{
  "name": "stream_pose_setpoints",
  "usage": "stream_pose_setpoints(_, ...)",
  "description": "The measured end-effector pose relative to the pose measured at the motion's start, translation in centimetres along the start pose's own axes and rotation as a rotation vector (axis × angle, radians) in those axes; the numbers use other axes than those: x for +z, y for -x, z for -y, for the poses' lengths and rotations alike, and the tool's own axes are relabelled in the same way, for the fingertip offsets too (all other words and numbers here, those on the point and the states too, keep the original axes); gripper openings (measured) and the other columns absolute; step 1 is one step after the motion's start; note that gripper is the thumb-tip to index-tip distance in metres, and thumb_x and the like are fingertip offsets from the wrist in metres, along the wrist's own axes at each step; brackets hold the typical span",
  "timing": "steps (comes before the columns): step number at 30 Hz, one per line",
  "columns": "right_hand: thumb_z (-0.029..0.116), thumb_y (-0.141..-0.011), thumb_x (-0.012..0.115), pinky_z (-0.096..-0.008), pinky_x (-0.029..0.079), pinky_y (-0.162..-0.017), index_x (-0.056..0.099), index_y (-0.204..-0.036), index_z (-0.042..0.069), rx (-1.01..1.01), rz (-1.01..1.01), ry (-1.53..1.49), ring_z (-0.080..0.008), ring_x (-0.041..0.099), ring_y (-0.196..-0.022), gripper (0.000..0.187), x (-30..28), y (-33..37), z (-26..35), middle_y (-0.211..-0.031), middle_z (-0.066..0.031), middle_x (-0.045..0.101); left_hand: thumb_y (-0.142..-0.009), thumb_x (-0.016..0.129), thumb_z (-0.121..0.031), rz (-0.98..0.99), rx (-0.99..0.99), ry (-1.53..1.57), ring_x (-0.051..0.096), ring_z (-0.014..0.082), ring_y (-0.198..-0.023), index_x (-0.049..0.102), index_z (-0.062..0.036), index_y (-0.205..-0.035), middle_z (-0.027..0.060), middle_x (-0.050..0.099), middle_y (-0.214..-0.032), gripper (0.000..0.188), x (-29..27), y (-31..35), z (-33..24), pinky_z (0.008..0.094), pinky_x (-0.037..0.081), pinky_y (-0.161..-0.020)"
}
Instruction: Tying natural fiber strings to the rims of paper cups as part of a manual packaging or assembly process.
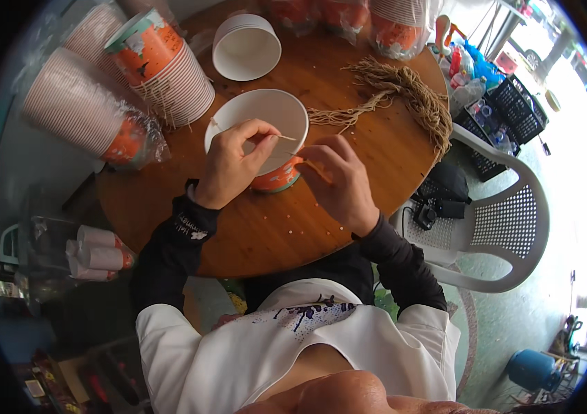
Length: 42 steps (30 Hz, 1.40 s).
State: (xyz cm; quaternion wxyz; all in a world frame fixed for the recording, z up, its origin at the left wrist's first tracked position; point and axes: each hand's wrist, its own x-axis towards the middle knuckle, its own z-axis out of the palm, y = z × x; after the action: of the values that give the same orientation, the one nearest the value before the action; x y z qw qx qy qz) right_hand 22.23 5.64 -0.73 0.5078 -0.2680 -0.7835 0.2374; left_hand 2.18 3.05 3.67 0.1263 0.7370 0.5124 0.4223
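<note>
My left hand point(235, 159) is closed in a pinch on a thin tan cord point(287, 138), whose short end sticks out past the fingertips. It is held over the near rim of a white paper bucket point(276, 103) with an orange and green printed outside. Close by on the right, my right hand point(340, 181) has its thumb and fingers pinched together at the bucket's rim. A thin dark line shows at those fingertips, too small to name. Behind the bucket, a bundle of tan cords point(411, 96) trails across the round wooden table point(252, 241) toward it.
Tall stacks of nested paper buckets point(173, 83), some in plastic wrap, stand at the left. White nested buckets point(246, 48) sit at the back. A white plastic chair point(507, 214) with a black camera point(426, 216) is at the right, before black crates point(514, 103).
</note>
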Motion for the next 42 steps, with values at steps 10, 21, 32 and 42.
stream_pose_setpoints(10,0.008,-0.081,0.065,-0.0378,0.046,-0.084,0.066,-0.095,0.008,-0.446,0.383,0.201,-0.0301,0.062,-0.089,0.014,-2.2,-8.9,-3.2,-0.095,-0.0087,0.068,-0.09,0.061,-0.01,-0.097,-0.105,-0.119,0.063,0.0362,-0.076,0.058,-0.0045,-0.097,0.0131,0.065,-0.079,0.009,1.4,2.9,0.3,0.043,0.049,-0.066)
stream_pose_setpoints(21,0.01,-0.091,0.062,-0.0289,0.054,-0.059,0.065,-0.098,0.001,0.39,0.559,-0.141,-0.0177,0.067,-0.064,0.012,-0.8,-5.9,1.2,-0.079,-0.0087,0.069,-0.086,0.065,-0.007,-0.046,0.217,-0.074,0.063,0.0227,-0.086,0.064,-0.0117,-0.101,0.0053,0.064,-0.085,0.015,-0.7,0.5,4.3,0.0405,0.044,-0.093)
stream_pose_setpoints(32,0.011,-0.093,0.062,-0.0218,0.052,-0.059,0.063,-0.095,-0.001,0.472,0.5,-0.323,-0.008,0.064,-0.069,0.013,-0.5,-5.8,0.7,-0.08,-0.0042,0.067,-0.084,0.073,-0.021,0.037,0.125,-0.47,0.065,0.0264,-0.077,0.066,-0.0046,-0.078,0.0069,0.064,-0.075,0.019,-1.3,3.0,0.3,0.0439,0.043,-0.097)
stream_pose_setpoints(42,0.007,-0.088,0.066,-0.0248,0.054,-0.061,0.064,-0.094,-0.001,0.486,0.287,-0.548,-0.0098,0.065,-0.077,0.01,-1.2,-5.0,0.0,-0.084,-0.0054,0.067,-0.092,0.065,-0.023,0.078,-0.294,0.183,0.067,0.025,-0.074,0.065,0.0006,-0.092,0.0129,0.067,-0.075,0.024,0.0,2.4,0.0,0.0344,0.051,-0.08)
